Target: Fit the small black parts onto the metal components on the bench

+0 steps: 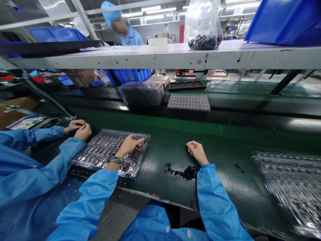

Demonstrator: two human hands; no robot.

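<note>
Blue smock [150, 222] before a green bench [163, 147]; left hand [129, 144] over a parts tray [141, 154], right hand [197, 152] narrowly curled, contents of both unclear; white shelf [150, 61], ceiling lights [150, 8] beyond.

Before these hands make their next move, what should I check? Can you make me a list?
1. Left hand at the parts tray: ok, over its right side.
2. Parts tray on the table: ok.
3. Black pieces in one neat pile: not ok, some trail off leftward.
4. Piece in the right hand: cannot tell, fingertips hide it.
5. Co-worker's hands well away from the tray: not ok, close by its left edge.
</note>
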